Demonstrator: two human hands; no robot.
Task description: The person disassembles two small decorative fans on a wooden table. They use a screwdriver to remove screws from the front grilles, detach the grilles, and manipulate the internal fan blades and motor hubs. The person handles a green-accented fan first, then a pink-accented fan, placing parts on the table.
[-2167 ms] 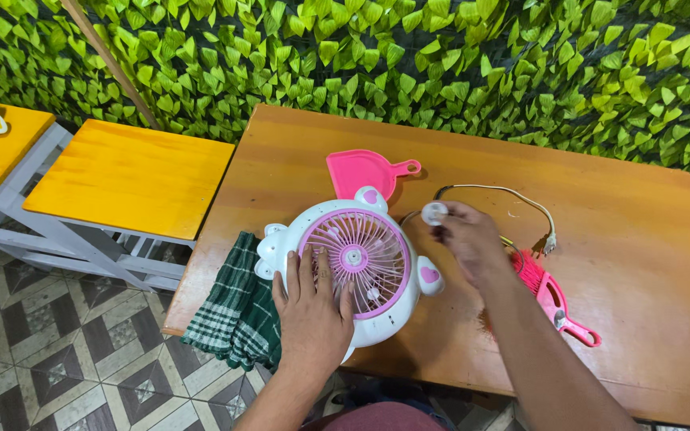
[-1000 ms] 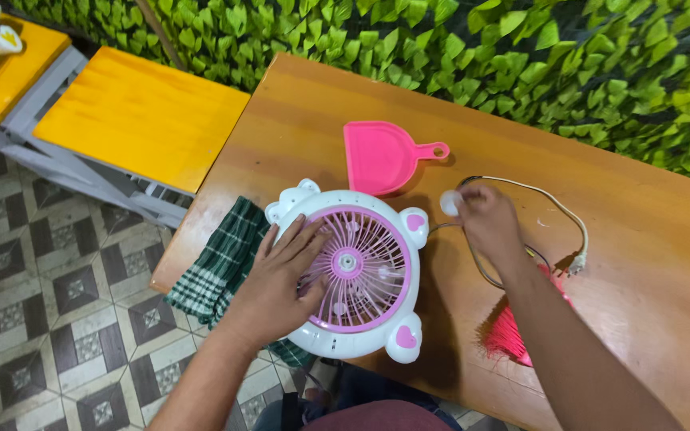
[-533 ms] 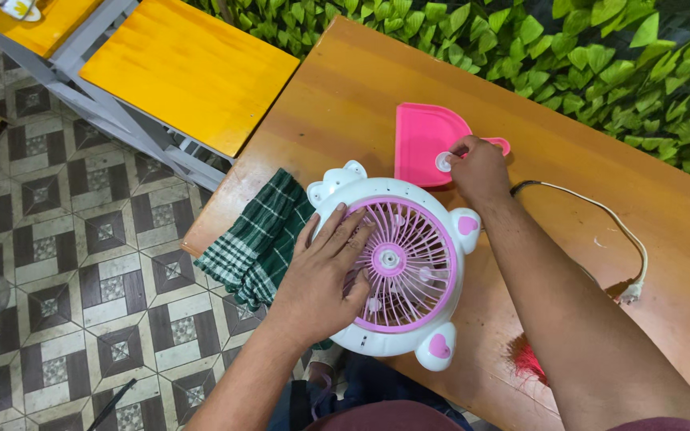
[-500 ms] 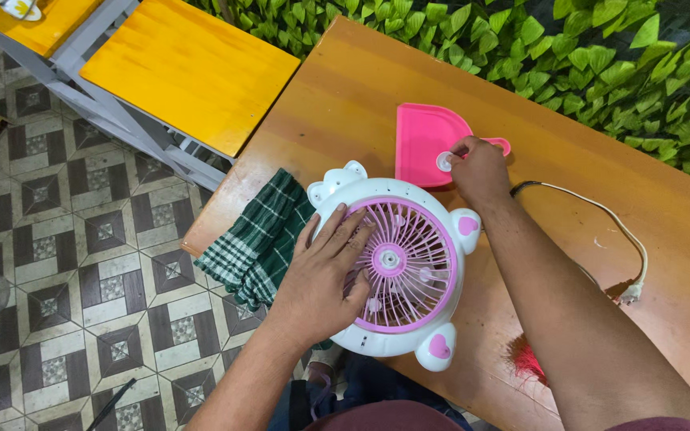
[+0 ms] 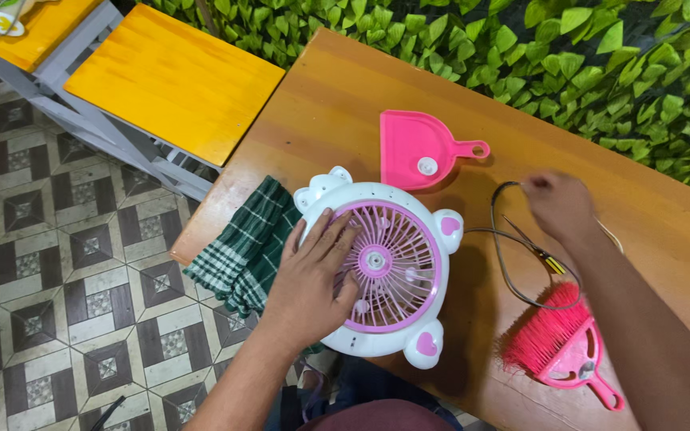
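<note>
A white and pink round fan [image 5: 393,319] with bear ears lies face up on the wooden table [image 5: 337,104]. My left hand [image 5: 313,279] rests flat on its pink grille, fingers spread. My right hand [image 5: 557,203] is blurred, to the right of the fan. Its fingertips are at the top of the grey cable [image 5: 498,263] loop, and I cannot tell whether they pinch it. A small white round cap [image 5: 427,166] sits on the pink dustpan [image 5: 409,140] behind the fan.
A green checked cloth [image 5: 241,247] hangs over the table's left edge beside the fan. A pink hand brush [image 5: 557,347] lies near the front right, with a thin yellow-tipped tool [image 5: 549,262] by the cable. Yellow-topped stools [image 5: 173,84] stand to the left, and a leafy wall [image 5: 600,56] runs behind.
My right hand has let go of the white cap on the dustpan and moved right to the cable. My left hand stays on the fan.
</note>
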